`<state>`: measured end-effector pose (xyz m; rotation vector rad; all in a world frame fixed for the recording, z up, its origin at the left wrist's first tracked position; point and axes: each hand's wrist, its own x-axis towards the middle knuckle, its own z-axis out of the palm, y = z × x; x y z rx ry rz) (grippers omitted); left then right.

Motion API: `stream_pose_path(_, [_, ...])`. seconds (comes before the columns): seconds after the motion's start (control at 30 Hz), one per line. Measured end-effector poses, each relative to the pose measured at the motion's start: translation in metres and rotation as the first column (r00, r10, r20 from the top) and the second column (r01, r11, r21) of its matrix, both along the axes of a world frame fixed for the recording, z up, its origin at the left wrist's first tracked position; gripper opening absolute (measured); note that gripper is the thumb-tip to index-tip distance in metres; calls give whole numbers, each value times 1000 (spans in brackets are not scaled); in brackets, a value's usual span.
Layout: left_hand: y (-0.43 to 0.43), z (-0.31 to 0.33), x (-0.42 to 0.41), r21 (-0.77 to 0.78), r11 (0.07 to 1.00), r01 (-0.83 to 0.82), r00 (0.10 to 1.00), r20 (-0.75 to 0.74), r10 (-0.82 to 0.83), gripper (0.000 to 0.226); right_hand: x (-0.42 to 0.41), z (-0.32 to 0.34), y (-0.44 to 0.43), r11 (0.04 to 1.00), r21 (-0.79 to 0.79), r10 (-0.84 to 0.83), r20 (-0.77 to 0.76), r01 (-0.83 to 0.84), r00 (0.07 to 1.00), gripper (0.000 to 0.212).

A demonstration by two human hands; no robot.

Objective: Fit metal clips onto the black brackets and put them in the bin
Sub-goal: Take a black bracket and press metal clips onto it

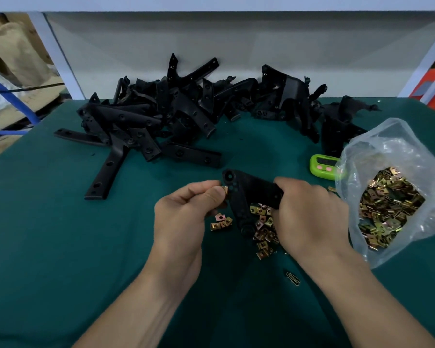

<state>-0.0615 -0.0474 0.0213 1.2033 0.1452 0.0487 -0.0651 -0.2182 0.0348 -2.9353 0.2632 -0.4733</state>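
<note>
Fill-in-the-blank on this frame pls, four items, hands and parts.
1. The left hand pinches a small brass-coloured metal ____ at the edge of the black plastic bracket.
2. The other hand, the ____ one, grips that bracket.
3. The clear plastic bag holding more of them lies on the ____ side of the green-covered table.
4. The small timer beside the bag has a ____ casing.

Missing words: clip; right; right; green.

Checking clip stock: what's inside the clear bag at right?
The clear bag holds a heap of gold-coloured metal clips. The top clips cover whatever lies under them, so the heap's depth cannot be seen.
</note>
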Motion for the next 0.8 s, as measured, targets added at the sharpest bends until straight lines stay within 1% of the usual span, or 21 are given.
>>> stream_pose_path(0.1, [-4,2,-5,-43,995,-88,995,-39,87,12,-2,1,7,999,-51,-11,3,11,1000,31])
stream_pose_path(0.2, [-8,4,-10,-73,988,-133,989,-75,128,17,-4,1,11,999,-50,-6,-27,5,1000,29])
stream_pose_path(0.33, [-12,7,-11,-109,982,-151,985,-104,140,8,-5,1,14,1000,-19,1,-60,-2,998,26])
stream_pose_path(0.43, [-15,7,-11,-95,976,-196,977,-107,186,12,-6,3,17,1000,-23,7,-84,-9,996,24])
stream_pose_path(0.53, [-16,9,-6,-90,966,-242,966,-110,232,13,-4,5,20,999,-47,10,-60,-13,998,26])
stream_pose_path(0.63, [-17,9,0,-104,964,-245,964,-131,231,6,-2,7,20,998,-56,12,-39,-14,999,25])
stream_pose_path(0.7, [-20,5,1,-67,966,-249,963,-126,240,7,-2,5,18,1000,-26,6,-59,-7,998,25])
stream_pose_path(0.8, [-22,-1,4,86,963,-256,964,-50,261,6,-3,0,12,999,52,5,-100,1,995,23])
